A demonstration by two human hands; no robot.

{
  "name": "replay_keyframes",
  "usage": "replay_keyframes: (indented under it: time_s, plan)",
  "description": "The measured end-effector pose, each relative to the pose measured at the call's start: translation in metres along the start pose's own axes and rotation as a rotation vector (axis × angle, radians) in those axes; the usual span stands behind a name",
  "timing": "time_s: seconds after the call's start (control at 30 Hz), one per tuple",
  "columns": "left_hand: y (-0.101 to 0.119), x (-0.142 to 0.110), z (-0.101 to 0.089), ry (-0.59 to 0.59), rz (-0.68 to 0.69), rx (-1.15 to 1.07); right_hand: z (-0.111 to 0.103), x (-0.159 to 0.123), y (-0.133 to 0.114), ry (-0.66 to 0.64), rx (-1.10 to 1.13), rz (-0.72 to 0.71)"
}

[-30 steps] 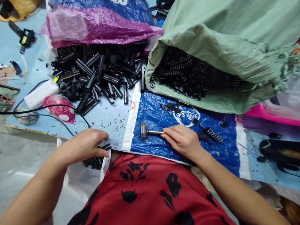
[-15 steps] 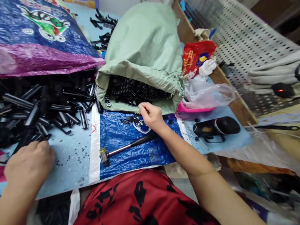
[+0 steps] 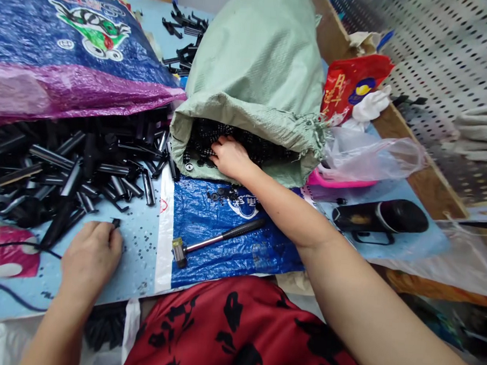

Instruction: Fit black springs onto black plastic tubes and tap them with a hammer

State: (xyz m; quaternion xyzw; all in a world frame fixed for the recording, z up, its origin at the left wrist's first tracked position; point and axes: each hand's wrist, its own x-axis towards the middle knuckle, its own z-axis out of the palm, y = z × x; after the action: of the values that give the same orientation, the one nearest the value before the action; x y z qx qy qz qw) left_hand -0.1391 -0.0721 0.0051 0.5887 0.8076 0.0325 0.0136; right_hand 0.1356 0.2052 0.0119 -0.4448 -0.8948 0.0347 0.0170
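My right hand (image 3: 230,158) reaches into the mouth of a pale green woven sack (image 3: 253,48). Its fingers are curled among small black parts (image 3: 257,145) inside; whatever they grip is hidden. My left hand (image 3: 93,254) is closed just above the light blue tabletop, at the near side of a pile of black tube-like parts (image 3: 70,177). A small black part (image 3: 116,222) pokes out at its fingertips, the rest covered by the hand. On a blue plastic sheet (image 3: 223,268) in front of the sack lies a hammer (image 3: 217,240) with a black grip.
A blue and purple bag (image 3: 82,84) lies over the pile at left. Small black discs (image 3: 221,193) lie before the sack. To the right are a black flask (image 3: 379,215), a clear plastic bag (image 3: 374,153), a red packet (image 3: 354,88) and a wooden edge board (image 3: 433,182).
My right hand has moved from in front of the sack's mouth into the black parts. My left hand has drawn away from the pile, and a small black part now shows at its fingertips.
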Motion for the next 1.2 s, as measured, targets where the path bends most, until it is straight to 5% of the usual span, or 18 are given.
replay_keyframes:
  time_s: [0.1,0.23,0.33,0.4,0.5,0.6,0.83,1.03,1.13,1.2]
  plan:
    - [0.014,0.001,0.008,0.084,0.034,-0.237,-0.002,-0.014,0.005,0.028,0.01,-0.022]
    - [0.036,0.007,0.014,0.067,-0.175,-0.701,0.0,-0.047,0.012,0.13,0.222,-0.068]
    - [0.052,0.012,0.015,0.052,-0.324,-1.23,0.007,-0.084,0.006,0.234,0.738,-0.074]
    - [0.062,0.013,0.014,-0.006,-0.427,-1.474,0.013,-0.108,-0.007,0.18,1.205,-0.001]
    - [0.08,0.011,0.009,-0.15,-0.478,-1.617,0.019,-0.13,-0.036,-0.003,1.745,0.186]
    - [0.098,0.005,0.006,-0.219,-0.41,-1.656,0.017,-0.133,-0.059,-0.074,1.989,0.349]
    - [0.121,-0.004,0.007,-0.237,-0.294,-1.646,0.01,-0.133,-0.075,-0.097,2.081,0.355]
    - [0.154,-0.004,0.01,-0.082,-0.156,-1.434,0.011,-0.136,-0.1,0.15,2.097,0.42]
    - [0.166,-0.002,0.013,-0.055,-0.048,-1.4,0.012,-0.138,-0.102,0.195,1.939,0.357]
    - [0.164,-0.002,0.013,-0.075,-0.069,-1.404,0.014,-0.142,-0.092,0.213,1.701,0.19]
